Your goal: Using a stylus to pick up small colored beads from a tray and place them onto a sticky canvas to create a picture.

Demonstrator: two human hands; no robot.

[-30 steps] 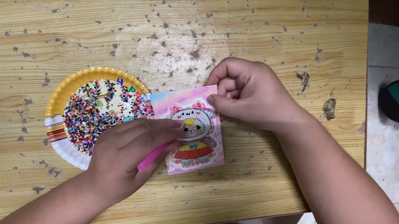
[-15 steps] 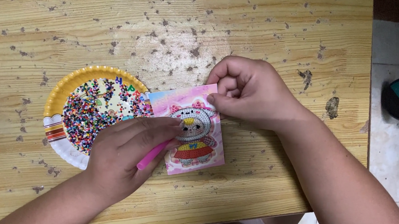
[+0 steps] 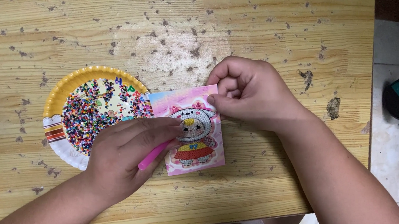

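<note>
Centrally, just below the middle of the frame, a small pink picture card [image 3: 193, 132] lies flat on a wooden table [image 3: 258, 21]; it shows a cartoon figure in a hood and a red skirt, partly covered with tiny beads. The left hand [image 3: 126, 158], entering from the lower left, is curled around a pink pen [image 3: 153, 155], whose visible length slants from lower left to upper right beneath the fingers. The fingertips [image 3: 173, 126] rest over the left edge of the card, beside the figure's face; the pen's tip is hidden under them, so whether it touches the card cannot be told. The right hand [image 3: 252, 92], entering from the lower right, is closed into a loose fist, with thumb and forefinger pinched at the upper right corner of the card. Whether they grip the card itself or a thin film on it cannot be told. At the left of the frame, touching the card's upper left edge, sits a paper plate [image 3: 53, 99] with a yellow scalloped rim. It holds a scattered heap of small beads [image 3: 87, 116] in many colours. Dark flecks mark the tabletop. At the right edge of the frame, a pale floor [image 3: 391, 154] and a dark round object [image 3: 398, 98] appear beyond the table.
</note>
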